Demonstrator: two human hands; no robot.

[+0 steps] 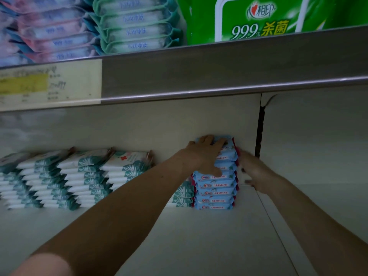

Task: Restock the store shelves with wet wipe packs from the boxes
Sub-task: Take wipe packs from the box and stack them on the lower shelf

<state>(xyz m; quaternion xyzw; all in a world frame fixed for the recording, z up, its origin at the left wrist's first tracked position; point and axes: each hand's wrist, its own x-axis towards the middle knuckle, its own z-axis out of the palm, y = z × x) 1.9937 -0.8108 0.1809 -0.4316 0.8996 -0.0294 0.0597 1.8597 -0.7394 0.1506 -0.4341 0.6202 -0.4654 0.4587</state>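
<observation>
Place: a shop — tiered display shelves (199,246), stocked.
Signs: price label (49,84) on the shelf rail (219,76); identical wet wipe packs (83,176) stacked in rows.

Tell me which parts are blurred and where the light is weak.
Head view: the right hand and the price label are blurred; the blue pack stack at the left hand is sharp; the lower shelf is dim.

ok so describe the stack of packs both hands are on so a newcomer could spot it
Look at the lower shelf, below the grey rail. Near the back wall, right of the white-and-green packs, stands one tall stack. It alone is light blue with red ends.
</observation>
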